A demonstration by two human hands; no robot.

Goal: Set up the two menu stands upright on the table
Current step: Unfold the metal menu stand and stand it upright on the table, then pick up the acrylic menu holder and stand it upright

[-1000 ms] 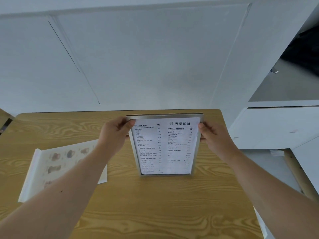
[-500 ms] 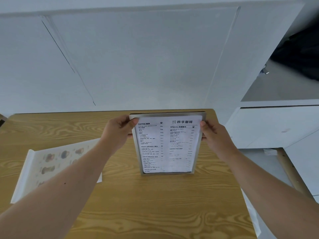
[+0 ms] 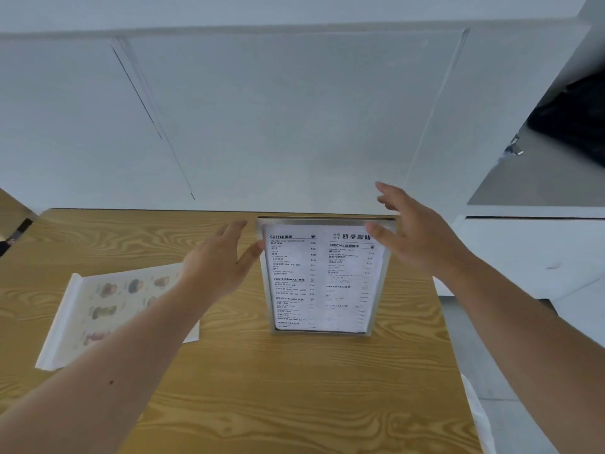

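Observation:
A metal-framed menu stand [image 3: 322, 280] with a black-and-white drinks list stands upright on the wooden table [image 3: 278, 388], near its far right side. My left hand [image 3: 219, 257] hovers just left of its top corner, fingers spread, holding nothing. My right hand [image 3: 415, 231] is lifted off the frame's top right corner, fingers apart and empty. A second menu stand [image 3: 108, 312], with pictures of drinks, lies flat on the table to the left, partly hidden under my left forearm.
A white wall [image 3: 294, 119] rises right behind the table's far edge. A white counter [image 3: 530, 253] stands to the right of the table, with a grey floor gap between them.
Both hands have let go of the top corners of the upright menu stand and pulled slightly away. The stand remains upright by itself.

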